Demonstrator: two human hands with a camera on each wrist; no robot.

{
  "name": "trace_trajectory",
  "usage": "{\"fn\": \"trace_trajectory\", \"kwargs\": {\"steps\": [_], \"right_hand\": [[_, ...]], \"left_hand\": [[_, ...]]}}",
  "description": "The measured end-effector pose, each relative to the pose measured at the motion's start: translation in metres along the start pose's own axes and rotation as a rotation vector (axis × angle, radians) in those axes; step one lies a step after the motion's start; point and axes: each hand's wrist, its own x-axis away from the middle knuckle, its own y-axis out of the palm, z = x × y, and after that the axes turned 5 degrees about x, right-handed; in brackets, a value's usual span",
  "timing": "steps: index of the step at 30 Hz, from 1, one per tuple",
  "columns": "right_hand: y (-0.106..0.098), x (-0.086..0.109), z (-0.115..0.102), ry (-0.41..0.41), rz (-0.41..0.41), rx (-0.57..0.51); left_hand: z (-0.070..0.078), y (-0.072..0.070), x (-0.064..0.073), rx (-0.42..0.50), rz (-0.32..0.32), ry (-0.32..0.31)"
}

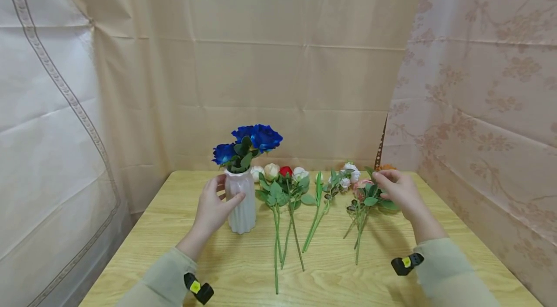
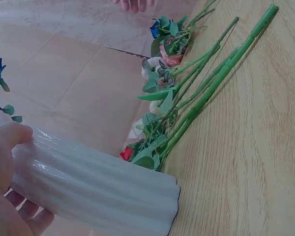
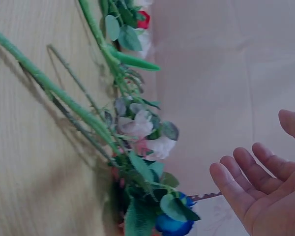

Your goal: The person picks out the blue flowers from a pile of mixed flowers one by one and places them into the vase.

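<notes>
My left hand (image 1: 214, 208) grips a white fluted vase (image 1: 242, 210) near its top, thumb across the front and fingers round the far side. Blue roses (image 1: 266, 138) with dark green leaves stand in the vase, which is upright on the table. Over at the right, my right hand (image 1: 401, 192) hovers by a bunch of pink flowers (image 1: 362, 188) on green stems. Its fingers are loosely bent and hold nothing in the right wrist view. There, a blue flower (image 3: 174, 224) lies among the leaves at the end of the row, below the hand.
Between the hands, several artificial flowers lie on the wooden table (image 1: 209, 268), stems toward me: a red rose (image 1: 285, 171), cream and white roses (image 1: 300, 174), a green bud (image 1: 319, 186) and small white blossoms (image 1: 350, 170). An orange flower (image 1: 385, 167) lies far right. Cloth curtains (image 1: 287, 75) hang behind.
</notes>
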Motion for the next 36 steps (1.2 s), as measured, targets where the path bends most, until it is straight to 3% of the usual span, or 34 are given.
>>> {"fn": "trace_trajectory", "kwargs": {"steps": [8, 16, 23, 30, 36], "right_hand": [[-0.002, 0.005, -0.016, -0.055, 0.042, 0.072], [0.005, 0.003, -0.022, -0.008, 0.027, 0.211], [0.012, -0.002, -0.006, 0.089, -0.006, 0.231], [0.021, -0.004, 0.017, 0.178, -0.099, 0.138], [0.039, -0.006, 0.033, 0.211, -0.135, 0.197]], "left_hand": [[-0.001, 0.0, -0.001, 0.006, -0.002, 0.002], [-0.002, 0.0, -0.001, -0.001, -0.001, 0.003], [-0.002, 0.0, -0.001, -0.008, 0.001, 0.007], [-0.002, 0.0, -0.001, -0.011, 0.001, 0.008], [-0.001, 0.0, -0.001, -0.008, 0.0, -0.001]]}}
